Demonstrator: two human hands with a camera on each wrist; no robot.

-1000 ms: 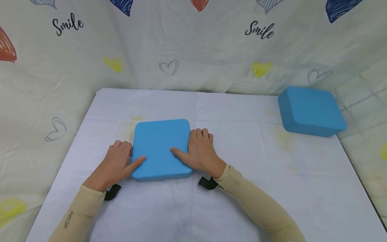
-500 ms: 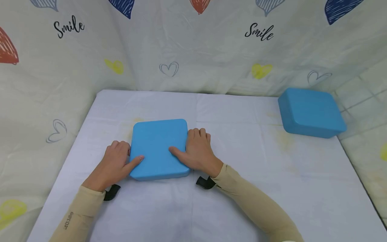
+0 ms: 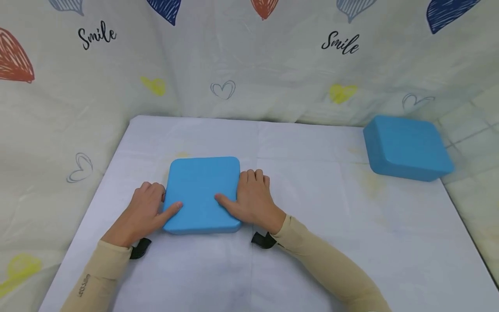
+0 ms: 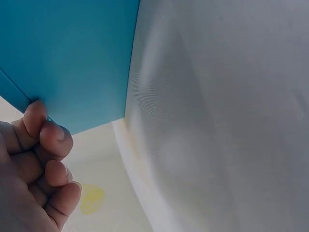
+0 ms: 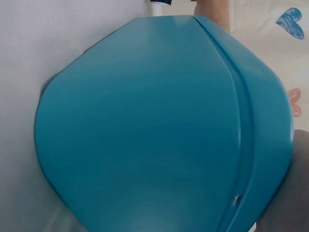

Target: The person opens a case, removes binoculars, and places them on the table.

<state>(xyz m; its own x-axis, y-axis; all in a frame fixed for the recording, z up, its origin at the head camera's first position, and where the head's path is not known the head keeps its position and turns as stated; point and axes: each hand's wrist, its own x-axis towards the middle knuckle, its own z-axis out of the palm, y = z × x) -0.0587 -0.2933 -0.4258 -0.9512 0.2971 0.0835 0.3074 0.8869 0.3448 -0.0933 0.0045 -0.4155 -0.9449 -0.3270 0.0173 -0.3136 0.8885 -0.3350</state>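
A blue box (image 3: 200, 190) with rounded corners lies on the white-covered table, left of the middle. In the right wrist view a seam (image 5: 239, 111) runs round it near the top, like a lid's edge. My left hand (image 3: 146, 210) grips its left side, thumb on the top face and fingers curled at the side. In the left wrist view a fingertip (image 4: 36, 116) touches the box by the seam. My right hand (image 3: 255, 199) holds the right side, thumb flat on top and the other fingers along the edge. Those fingers' undersides are hidden.
A second blue box (image 3: 409, 149) stands at the table's far right corner. A patterned cloth (image 3: 273, 56) hangs behind the white tabletop (image 3: 331, 208). Black straps (image 3: 263, 240) sit at both wrists.
Held by both hands, the box has slid a little to the left across the table. The head view has shifted slightly. The second box stays put.
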